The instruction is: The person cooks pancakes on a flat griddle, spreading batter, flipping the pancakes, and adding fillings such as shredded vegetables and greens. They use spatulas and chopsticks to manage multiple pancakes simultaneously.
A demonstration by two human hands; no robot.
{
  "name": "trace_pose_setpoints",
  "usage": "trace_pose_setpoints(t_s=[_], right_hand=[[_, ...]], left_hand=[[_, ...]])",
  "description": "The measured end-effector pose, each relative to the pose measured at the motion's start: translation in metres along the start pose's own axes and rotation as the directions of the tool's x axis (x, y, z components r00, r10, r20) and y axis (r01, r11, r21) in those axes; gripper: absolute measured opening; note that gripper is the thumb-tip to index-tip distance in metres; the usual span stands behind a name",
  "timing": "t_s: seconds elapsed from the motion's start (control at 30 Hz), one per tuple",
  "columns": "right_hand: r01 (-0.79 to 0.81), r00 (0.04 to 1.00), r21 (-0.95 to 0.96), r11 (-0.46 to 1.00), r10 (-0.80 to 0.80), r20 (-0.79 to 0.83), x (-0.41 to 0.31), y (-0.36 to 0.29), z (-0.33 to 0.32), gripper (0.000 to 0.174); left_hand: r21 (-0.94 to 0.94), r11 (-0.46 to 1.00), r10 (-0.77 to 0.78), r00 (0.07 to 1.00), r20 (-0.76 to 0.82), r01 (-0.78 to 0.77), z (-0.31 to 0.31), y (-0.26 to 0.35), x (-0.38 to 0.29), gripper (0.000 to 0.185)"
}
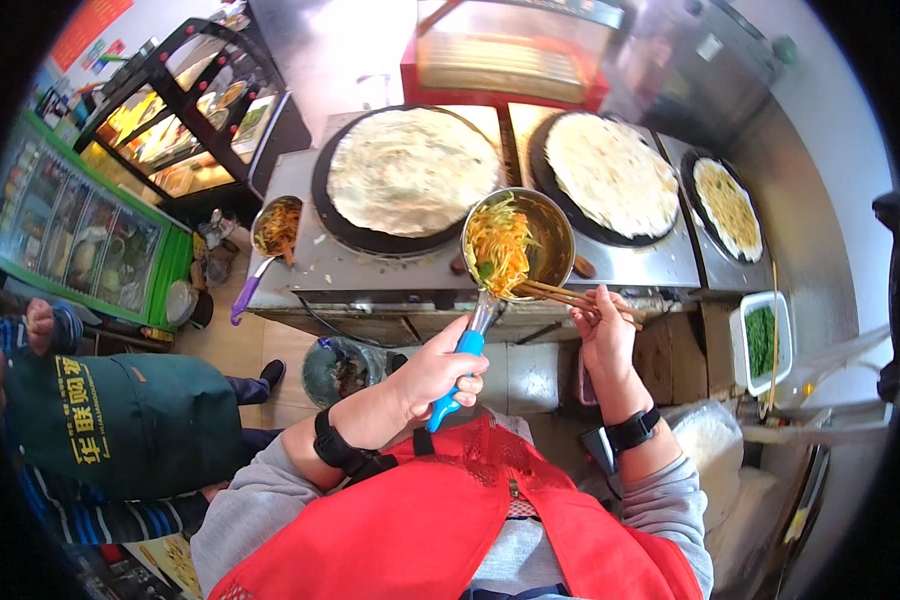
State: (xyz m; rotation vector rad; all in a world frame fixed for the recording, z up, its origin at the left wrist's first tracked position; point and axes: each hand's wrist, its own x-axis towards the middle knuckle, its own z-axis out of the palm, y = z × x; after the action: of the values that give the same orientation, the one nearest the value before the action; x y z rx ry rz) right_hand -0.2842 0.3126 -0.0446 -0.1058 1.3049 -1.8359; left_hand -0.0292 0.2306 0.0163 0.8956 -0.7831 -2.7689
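Observation:
My left hand (442,369) grips the blue handle of a metal saucepan (553,225), raised in front of the griddle counter. Shredded vegetables (499,247) are heaped on the pan's left side. My right hand (606,328) holds wooden chopsticks (570,295), their tips in the pan by the shreds. Behind the pan, a large flatbread (412,171) lies on the left round griddle and another flatbread (611,174) on the middle one. The small right griddle bears a flatbread with a yellowish-brown topping (727,208).
A purple-handled pan of shredded vegetables (277,225) sits at the counter's left edge. A person in a green apron (127,427) stands at left, near a glass-fronted fridge (75,232). A white tub of chopped greens (747,345) is at right; a lined bin (316,379) stands below.

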Motion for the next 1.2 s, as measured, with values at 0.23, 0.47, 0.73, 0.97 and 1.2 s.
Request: trace_pose_setpoints(t_s=[0.23,0.47,0.73,0.97,1.2], right_hand=[[0.267,0.962,-0.016,0.964,-0.267,-0.064,0.019,0.019,0.159,0.020],[0.599,0.717,-0.393,0.698,-0.249,0.651,0.040,0.047,0.284,0.014],[0.519,0.694,-0.458,0.721,-0.043,0.719,0.075,0.061,0.368,0.012],[0.405,0.679,-0.566,0.718,0.178,0.712,0.086,0.073,0.402,0.014],[0.520,0.542,-0.501,0.692,0.185,0.820,0.087,0.077,0.420,0.007]], left_hand=[[-0.031,0.995,0.098,0.995,-0.009,-0.098,-0.066,0.094,-0.051,0.070],[0.015,0.987,0.162,0.974,-0.161,-0.162,-0.134,0.166,-0.087,0.071],[-0.123,0.987,0.065,0.966,-0.249,-0.099,-0.183,0.194,-0.119,0.066],[-0.166,0.971,0.115,0.943,-0.313,-0.173,-0.200,0.194,-0.137,0.063],[-0.230,0.947,0.141,0.935,-0.326,-0.223,-0.209,0.195,-0.143,0.063]])
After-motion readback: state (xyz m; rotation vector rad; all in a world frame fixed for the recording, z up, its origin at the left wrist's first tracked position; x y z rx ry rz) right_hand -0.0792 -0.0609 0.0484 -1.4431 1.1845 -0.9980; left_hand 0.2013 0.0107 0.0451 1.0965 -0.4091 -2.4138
